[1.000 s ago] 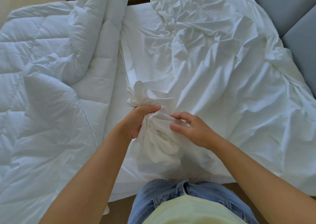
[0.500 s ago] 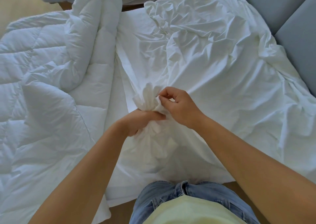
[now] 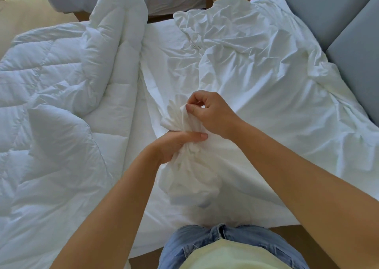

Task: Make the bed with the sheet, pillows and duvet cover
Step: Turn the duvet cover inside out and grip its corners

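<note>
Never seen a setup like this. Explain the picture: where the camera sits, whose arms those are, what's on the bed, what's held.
No machine here. A person wears one wide-angle camera on the head, looking down at their own arms and jeans. A puffy quilted duvet lies on the left; a thin, crumpled white cloth is spread to its right, beside grey padded panels. The left hand grips a gathered bunch of that cloth around its neck; the right hand pinches the tuft above it. Sheet or duvet cover, I cannot tell.
</note>
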`<state>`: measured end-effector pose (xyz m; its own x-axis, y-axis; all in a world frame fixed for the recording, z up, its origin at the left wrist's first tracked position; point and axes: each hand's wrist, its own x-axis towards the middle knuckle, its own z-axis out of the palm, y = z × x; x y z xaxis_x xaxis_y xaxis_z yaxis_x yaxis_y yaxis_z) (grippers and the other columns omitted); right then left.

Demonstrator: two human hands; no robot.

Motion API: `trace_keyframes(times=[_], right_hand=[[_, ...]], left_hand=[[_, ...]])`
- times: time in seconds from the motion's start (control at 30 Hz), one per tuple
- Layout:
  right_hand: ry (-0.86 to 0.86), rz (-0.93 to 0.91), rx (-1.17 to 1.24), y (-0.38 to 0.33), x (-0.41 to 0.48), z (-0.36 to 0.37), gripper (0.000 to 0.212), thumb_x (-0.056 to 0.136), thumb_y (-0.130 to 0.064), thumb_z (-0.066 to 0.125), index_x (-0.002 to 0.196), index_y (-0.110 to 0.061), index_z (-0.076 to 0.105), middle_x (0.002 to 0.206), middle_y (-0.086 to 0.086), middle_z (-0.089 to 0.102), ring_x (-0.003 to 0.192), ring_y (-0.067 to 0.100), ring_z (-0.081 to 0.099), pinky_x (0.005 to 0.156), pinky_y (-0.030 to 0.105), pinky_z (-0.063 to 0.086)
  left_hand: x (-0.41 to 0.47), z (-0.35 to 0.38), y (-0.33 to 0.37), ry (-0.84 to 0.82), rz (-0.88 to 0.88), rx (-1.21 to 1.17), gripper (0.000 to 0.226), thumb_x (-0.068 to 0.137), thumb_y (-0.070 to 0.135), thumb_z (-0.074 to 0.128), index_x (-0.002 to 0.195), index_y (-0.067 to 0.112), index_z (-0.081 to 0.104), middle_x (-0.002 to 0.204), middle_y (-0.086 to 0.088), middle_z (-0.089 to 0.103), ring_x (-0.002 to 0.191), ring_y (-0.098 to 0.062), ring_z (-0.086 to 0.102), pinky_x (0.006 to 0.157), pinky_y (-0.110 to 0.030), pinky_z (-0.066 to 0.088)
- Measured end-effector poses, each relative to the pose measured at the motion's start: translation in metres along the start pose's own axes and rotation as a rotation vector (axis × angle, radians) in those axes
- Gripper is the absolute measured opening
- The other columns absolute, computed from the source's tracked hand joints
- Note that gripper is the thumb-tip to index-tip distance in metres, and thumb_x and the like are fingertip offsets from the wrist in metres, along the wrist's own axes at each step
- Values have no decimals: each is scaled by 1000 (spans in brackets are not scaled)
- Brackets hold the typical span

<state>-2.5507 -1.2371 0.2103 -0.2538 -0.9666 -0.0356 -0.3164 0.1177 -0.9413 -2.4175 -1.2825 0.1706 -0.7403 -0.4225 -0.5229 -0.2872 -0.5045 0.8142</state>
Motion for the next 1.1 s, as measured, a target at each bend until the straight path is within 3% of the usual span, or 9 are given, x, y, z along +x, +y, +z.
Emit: trace_keyframes(times=[0.2,0.33,0.47,0.57,0.63,0.73,0.8,0.9,1.1], right_hand=[[12,-22,-17,8,-3,16,13,89,-7,59,81,4,62,82,6,58,80,17,54,72,12,40],[158,20,51,28,-19,7,19,89,-21,62,107,-15,60,102,-6,56,94,6,53,76,0,36],[19,253,72,75,-60,-13,44,88,-32,61,130,-26,49,123,-17,48,114,-3,44,81,-1,32],[-48,249,-17,93,-74,-27,40,89,-26,61,128,-29,52,121,-21,47,114,-4,42,85,0,29],[-5,167,-124,97,-75,-31,30,91,-18,59,121,-19,61,113,-15,54,107,1,49,85,-1,32],[76,87,-261,100,-78,-38,18,93,-10,54,100,-7,70,97,1,65,92,18,60,82,23,45],[159,49,-307,96,-79,-44,17,93,-6,53,95,-4,70,89,5,65,86,23,60,77,30,45],[319,-60,-291,73,-70,-51,15,90,-2,55,93,-2,70,83,6,64,79,22,60,71,27,44],[271,-134,-42,15,-31,-40,16,88,-4,55,90,-2,71,82,8,69,75,12,60,69,20,46]], left_hand=[[-3,-8,12,42,-225,307,37,55,20,76,92,17,72,85,-7,74,79,-22,72,64,-30,56],[-5,-6,7,22,-88,4,19,65,12,68,81,17,77,82,-9,72,74,-24,70,63,-33,57],[1,-2,1,-29,-66,-189,19,68,14,62,78,11,77,76,-7,70,70,-22,69,63,-32,56],[6,5,1,-93,-89,-200,23,73,16,57,80,11,78,79,-6,72,74,-21,70,66,-31,57],[9,9,3,-104,-120,-142,22,72,17,58,80,12,78,80,-5,72,75,-21,70,65,-31,56],[14,14,8,-36,-185,-26,16,67,20,65,74,13,77,75,-6,70,69,-21,69,62,-31,57],[15,17,9,-8,-211,19,18,66,24,68,77,14,78,78,-6,71,71,-22,70,62,-32,57],[19,28,11,5,-229,91,35,64,32,74,95,16,72,87,-6,73,79,-23,71,63,-33,56],[27,42,23,-147,-145,80,29,50,21,77,78,18,78,82,-6,73,77,-21,71,65,-31,56]])
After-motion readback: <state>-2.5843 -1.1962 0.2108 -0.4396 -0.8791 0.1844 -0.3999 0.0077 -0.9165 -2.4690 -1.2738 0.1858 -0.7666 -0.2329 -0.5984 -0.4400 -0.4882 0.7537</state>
